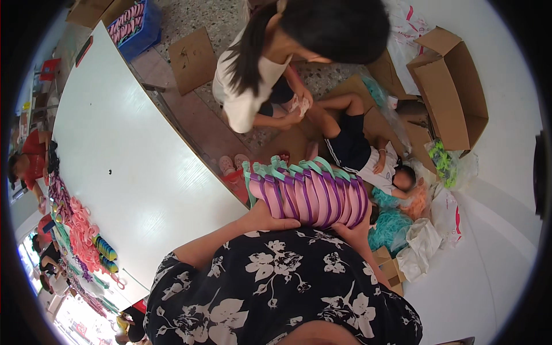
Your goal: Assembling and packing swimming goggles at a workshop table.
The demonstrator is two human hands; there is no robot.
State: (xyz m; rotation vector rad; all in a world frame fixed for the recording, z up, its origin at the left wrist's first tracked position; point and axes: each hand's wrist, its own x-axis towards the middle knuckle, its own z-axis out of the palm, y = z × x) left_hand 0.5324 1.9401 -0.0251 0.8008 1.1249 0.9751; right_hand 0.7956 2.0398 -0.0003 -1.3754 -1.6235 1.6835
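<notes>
A row of pink curved pieces (310, 195) is pressed together in front of my body. Each has purple edging and mint-green straps sticking up along the top. The kind of piece is not clear. At its left end, my left hand (264, 217) grips the row with the thumb along the lower front. My right hand (355, 230) holds the right end, thumb against the near side. The fingers of both hands are partly hidden behind the pieces. The row is held close to my black floral top, just off the corner of the white table (167, 155).
Ahead, a person in a light top (247, 98) bends over a child lying on cardboard (359, 144). Teal straps in plastic (391, 230) and an open cardboard box (443, 86) stand at the right. Coral straps (83, 227) lie on the table's left edge; a blue crate (141, 43) stands far left.
</notes>
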